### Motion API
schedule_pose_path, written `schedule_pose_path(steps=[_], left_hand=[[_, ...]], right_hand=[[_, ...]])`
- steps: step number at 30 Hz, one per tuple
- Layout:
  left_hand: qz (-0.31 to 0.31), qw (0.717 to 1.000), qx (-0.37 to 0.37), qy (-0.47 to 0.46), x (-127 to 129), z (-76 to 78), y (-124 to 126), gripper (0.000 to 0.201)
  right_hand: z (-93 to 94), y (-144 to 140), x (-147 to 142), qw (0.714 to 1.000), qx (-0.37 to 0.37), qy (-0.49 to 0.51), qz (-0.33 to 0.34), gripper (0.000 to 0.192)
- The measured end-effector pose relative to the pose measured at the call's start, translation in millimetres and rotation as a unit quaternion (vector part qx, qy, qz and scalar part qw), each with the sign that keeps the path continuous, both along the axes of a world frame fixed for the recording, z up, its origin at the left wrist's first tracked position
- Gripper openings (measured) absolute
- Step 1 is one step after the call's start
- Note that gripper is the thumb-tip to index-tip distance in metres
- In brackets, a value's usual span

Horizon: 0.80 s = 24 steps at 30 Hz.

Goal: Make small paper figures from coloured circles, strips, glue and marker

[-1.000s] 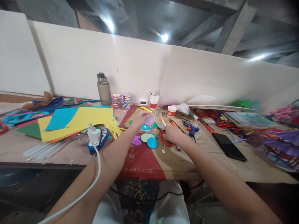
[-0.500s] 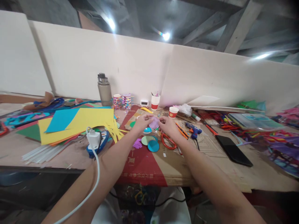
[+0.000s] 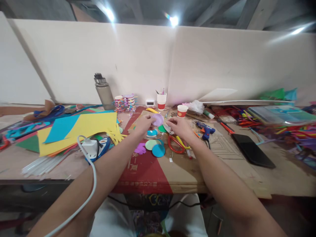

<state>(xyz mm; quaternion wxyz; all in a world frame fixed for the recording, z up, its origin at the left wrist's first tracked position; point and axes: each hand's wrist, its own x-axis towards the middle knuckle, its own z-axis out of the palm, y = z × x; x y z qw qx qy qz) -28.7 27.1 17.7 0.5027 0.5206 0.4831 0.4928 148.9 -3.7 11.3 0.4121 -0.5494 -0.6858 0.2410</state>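
Note:
My left hand (image 3: 145, 125) pinches the edge of a lilac paper disc (image 3: 157, 120), held up over the middle of the table. To its right, my right hand (image 3: 179, 125) has its fingers curled at a pale round item (image 3: 168, 128), too blurred to name. A green disc (image 3: 162, 128) shows between the hands, and a blue-and-white round item (image 3: 151, 133) lies below the left fingers. Closer to me are a pale green disc (image 3: 151, 144), a blue disc (image 3: 158, 150) and purple paper pieces (image 3: 140, 148). Red-handled scissors (image 3: 175, 148) lie beneath my right wrist.
Coloured sheets (image 3: 91, 128), clear sticks (image 3: 41, 164) and a plug (image 3: 90, 148) with a white cable over my left forearm are at left. Behind stand a bottle (image 3: 105, 95) and paper cups (image 3: 182, 111). A glue gun (image 3: 206, 130) and phone (image 3: 252, 150) lie right.
The hands have drawn apart. The lilac disc, earlier between both hands, is now in the left hand alone and faces me more flatly. The view has tilted down a little.

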Motion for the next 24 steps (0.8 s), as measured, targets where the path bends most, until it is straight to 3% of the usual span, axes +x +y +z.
schedule_pose_path(steps=[5,9,13,17,24], left_hand=[[-0.003,0.999,0.026,0.017,0,12.1,7,0.015],[0.025,0.999,0.022,-0.033,-6,3.0,8,0.014],[0.050,0.996,0.018,-0.070,-17,-15.4,8,0.018],[0.071,0.994,0.028,-0.074,-23,-24.4,7,0.020],[0.042,0.994,0.035,-0.095,-13,-20.5,-4,0.016]], right_hand=[[6.4,-9,-5,0.998,0.039,-0.043,0.031,0.013],[15.0,-26,-13,0.989,-0.001,-0.112,0.098,0.014],[15.9,-46,-23,0.960,-0.031,-0.222,0.168,0.041],[8.9,-61,-30,0.928,-0.043,-0.329,0.168,0.074],[6.4,-65,-28,0.919,-0.055,-0.335,0.201,0.052]])
